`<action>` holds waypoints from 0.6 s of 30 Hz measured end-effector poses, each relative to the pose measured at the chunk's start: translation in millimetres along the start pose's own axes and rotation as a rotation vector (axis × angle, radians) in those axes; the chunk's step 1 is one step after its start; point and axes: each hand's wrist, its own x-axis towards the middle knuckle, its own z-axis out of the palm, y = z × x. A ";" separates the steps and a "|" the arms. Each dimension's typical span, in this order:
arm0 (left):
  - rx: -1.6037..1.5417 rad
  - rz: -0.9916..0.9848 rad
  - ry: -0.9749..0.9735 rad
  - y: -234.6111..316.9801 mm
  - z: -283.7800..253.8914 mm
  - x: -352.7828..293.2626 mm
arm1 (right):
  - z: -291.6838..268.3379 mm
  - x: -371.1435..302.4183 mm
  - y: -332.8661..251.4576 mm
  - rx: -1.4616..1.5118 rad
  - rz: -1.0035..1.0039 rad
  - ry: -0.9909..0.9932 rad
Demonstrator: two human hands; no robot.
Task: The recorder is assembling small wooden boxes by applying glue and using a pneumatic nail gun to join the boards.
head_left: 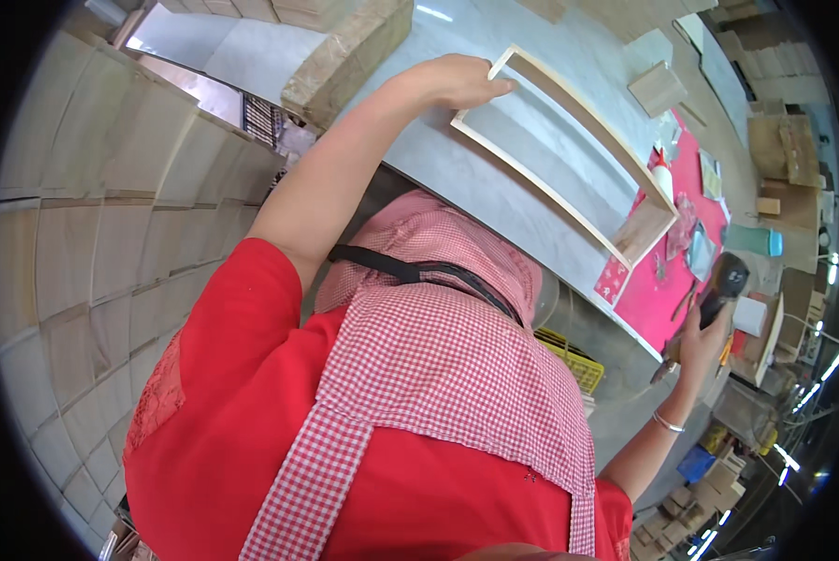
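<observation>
A long, narrow frame of thin pale wood (569, 110) lies across the light grey tabletop. My left hand (458, 80) grips its far left short end, fingers wrapped over the wood. The frame's right end rests over a bright pink sheet (658, 294). Beyond the table's right edge, my right hand (702, 338) is closed round the handle of a dark handheld power tool (730, 277). That tool is apart from the frame, and its exact kind is hard to make out.
A white bottle with a red tip (661, 176) stands on the pink sheet by a blue packet (701, 253). A taped brown carton (349, 61) sits at the table's left. Stacked boards (92, 252) rise to my left. A yellow crate (571, 360) is below the table.
</observation>
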 end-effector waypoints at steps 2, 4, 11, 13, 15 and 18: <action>0.009 -0.039 -0.016 -3.9 0.0 9.9 | 31.8 -9.4 50.9 -0.182 0.070 0.037; -0.017 -0.107 -0.072 -7.4 2.6 19.4 | 61.2 -17.5 90.9 -0.339 -0.176 0.215; -0.126 -0.127 -0.050 -11.8 4.0 29.3 | 98.8 -14.3 124.0 -0.405 0.153 0.004; -0.150 -0.152 -0.086 -7.9 0.5 26.4 | 103.6 -6.5 114.9 -0.341 0.151 -0.017; -0.163 -0.171 -0.093 -5.1 -1.9 23.1 | 106.4 0.6 103.3 -0.351 0.137 -0.012; -0.302 -0.066 0.161 -9.2 9.2 0.2 | 103.0 4.4 79.8 -0.435 0.102 0.105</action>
